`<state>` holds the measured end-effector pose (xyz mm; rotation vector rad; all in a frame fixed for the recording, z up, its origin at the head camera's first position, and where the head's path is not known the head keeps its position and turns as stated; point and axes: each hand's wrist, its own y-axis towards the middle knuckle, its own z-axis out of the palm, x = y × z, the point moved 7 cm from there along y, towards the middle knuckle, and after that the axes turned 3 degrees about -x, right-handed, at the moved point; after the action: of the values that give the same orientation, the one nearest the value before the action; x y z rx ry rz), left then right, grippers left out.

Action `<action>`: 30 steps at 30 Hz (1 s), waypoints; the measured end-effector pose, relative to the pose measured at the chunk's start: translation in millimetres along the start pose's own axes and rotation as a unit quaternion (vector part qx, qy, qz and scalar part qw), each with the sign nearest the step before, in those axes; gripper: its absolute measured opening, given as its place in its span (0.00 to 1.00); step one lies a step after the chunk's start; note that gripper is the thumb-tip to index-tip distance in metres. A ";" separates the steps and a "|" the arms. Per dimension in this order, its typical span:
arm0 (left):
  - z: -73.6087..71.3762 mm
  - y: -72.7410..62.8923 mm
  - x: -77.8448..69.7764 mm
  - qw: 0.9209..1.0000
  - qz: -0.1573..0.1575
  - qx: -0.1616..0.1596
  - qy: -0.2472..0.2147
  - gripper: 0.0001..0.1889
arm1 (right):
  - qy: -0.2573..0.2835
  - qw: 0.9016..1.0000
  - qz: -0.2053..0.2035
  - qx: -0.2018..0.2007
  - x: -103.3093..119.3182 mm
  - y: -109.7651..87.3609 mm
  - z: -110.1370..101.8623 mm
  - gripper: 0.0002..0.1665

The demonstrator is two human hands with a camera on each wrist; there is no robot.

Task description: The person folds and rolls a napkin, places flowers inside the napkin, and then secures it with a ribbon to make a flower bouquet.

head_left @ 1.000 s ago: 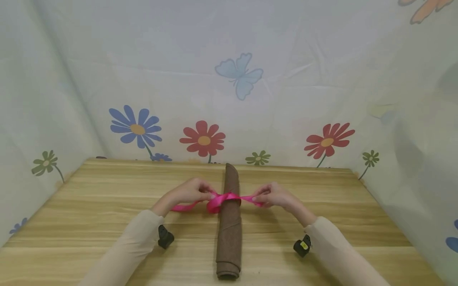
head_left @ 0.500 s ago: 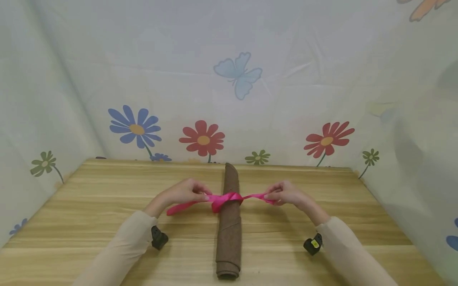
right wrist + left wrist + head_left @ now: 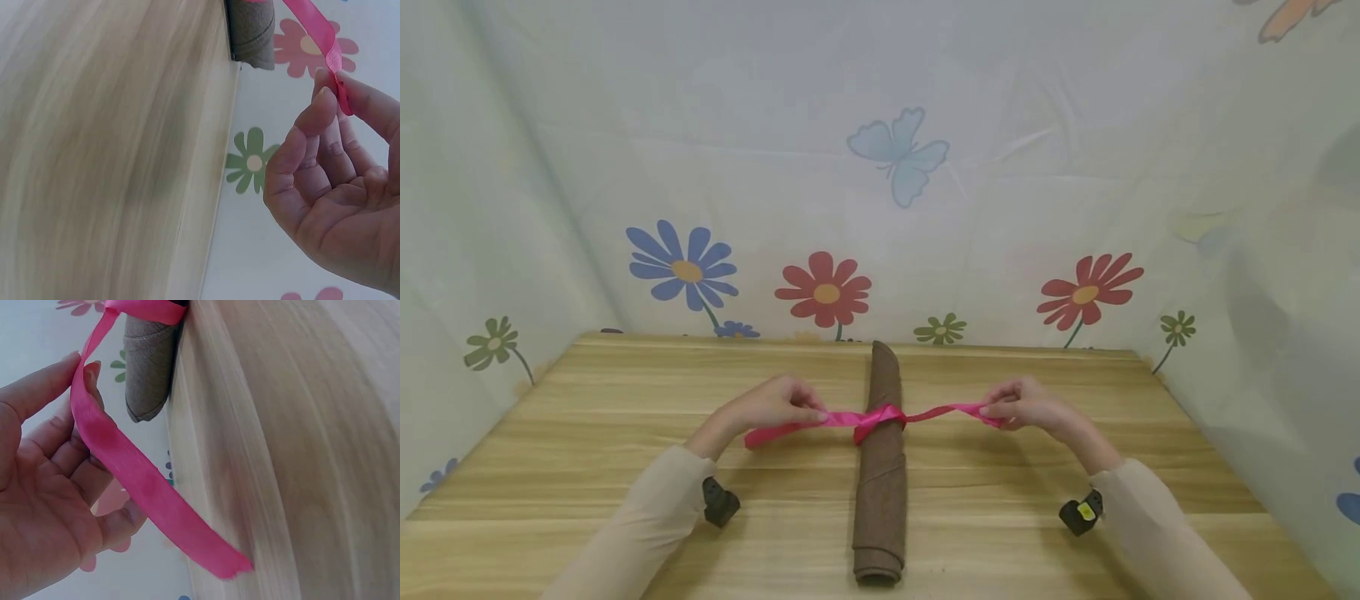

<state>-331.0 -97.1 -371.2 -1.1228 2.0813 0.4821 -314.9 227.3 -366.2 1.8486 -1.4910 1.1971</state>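
A rolled brown cloth (image 3: 881, 500) lies lengthwise on the table, its far end near the back edge. Around its upper part runs a pink ribbon (image 3: 880, 418), crossed over on top and drawn close to the roll. To the left of the roll, my left hand (image 3: 781, 402) pinches one length of ribbon between thumb and fingers; its loose tail (image 3: 187, 534) hangs past the hand in the left wrist view. My right hand (image 3: 1028, 405) pinches the other length near its tip (image 3: 344, 100), on the right side. Both lengths stretch nearly straight from the roll.
The wood-grain table (image 3: 625, 392) extends on both sides of the roll. A pale curtain (image 3: 737, 125) printed with flowers and butterflies surrounds its back and sides. Small black devices (image 3: 721, 502) sit at both wrists.
My hands have moved apart, left hand leftward and right hand rightward. The ribbon's loose loop beside the roll has shrunk and flattened against the cloth. The roll stays in place.
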 end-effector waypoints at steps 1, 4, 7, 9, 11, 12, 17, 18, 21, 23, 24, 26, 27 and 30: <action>-0.3 -0.9 0.5 1.000 0.001 0.000 0.001 0.08 | -0.001 1.000 0.000 0.000 -0.7 -1.0 -1.7 0.16; -1.9 -3.5 2.6 1.000 0.001 -0.001 0.003 0.08 | -0.003 1.000 0.007 0.000 -2.4 -4.5 -6.3 0.16; -4.6 -5.9 5.2 1.000 -0.005 -0.004 0.008 0.08 | -0.006 1.000 0.008 0.002 -3.5 -7.5 -10.5 0.17; -6.3 -7.4 6.4 1.000 -0.010 -0.006 0.009 0.08 | -0.009 1.000 0.010 0.000 -4.9 -9.1 -13.5 0.18; -7.6 -8.8 7.0 1.000 -0.010 -0.008 0.010 0.07 | -0.010 1.000 0.011 -0.002 -6.3 -10.4 -16.1 0.18; -8.1 -9.5 7.5 1.000 -0.010 -0.008 0.010 0.07 | -0.012 1.000 0.012 -0.003 -7.0 -11.0 -17.3 0.18; -9.9 -12.5 11.8 1.000 -0.010 -0.004 0.007 0.07 | -0.016 1.000 0.019 0.001 -9.5 -14.8 -20.6 0.15; -10.3 -12.9 13.2 1.000 -0.011 -0.003 0.005 0.07 | -0.018 1.000 0.020 0.003 -9.7 -15.5 -20.9 0.15; -10.4 -14.3 15.6 1.000 -0.006 0.002 -0.004 0.07 | -0.020 0.999 0.026 0.008 -11.3 -17.7 -21.4 0.16; -10.5 -15.5 16.8 1.000 -0.005 0.005 -0.009 0.07 | -0.020 0.999 0.028 0.012 -12.4 -18.7 -21.8 0.17; -10.6 -16.2 17.1 1.000 -0.004 0.006 -0.012 0.07 | -0.020 0.999 0.029 0.014 -13.2 -19.0 -22.1 0.17; -10.3 -17.6 17.8 1.000 -0.003 0.009 -0.016 0.07 | -0.019 0.999 0.030 0.016 -14.6 -19.4 -22.7 0.17; -10.2 -18.2 18.0 1.000 -0.004 0.010 -0.020 0.07 | -0.019 0.999 0.030 0.016 -15.2 -19.6 -23.2 0.16; -9.4 -19.7 18.6 0.999 -0.002 0.016 -0.030 0.08 | -0.019 0.999 0.032 0.013 -17.2 -19.8 -25.0 0.16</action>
<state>-325.3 -124.3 -378.3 -1.0810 2.0288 0.4741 -304.9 262.1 -365.2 1.8636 -1.5738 1.2217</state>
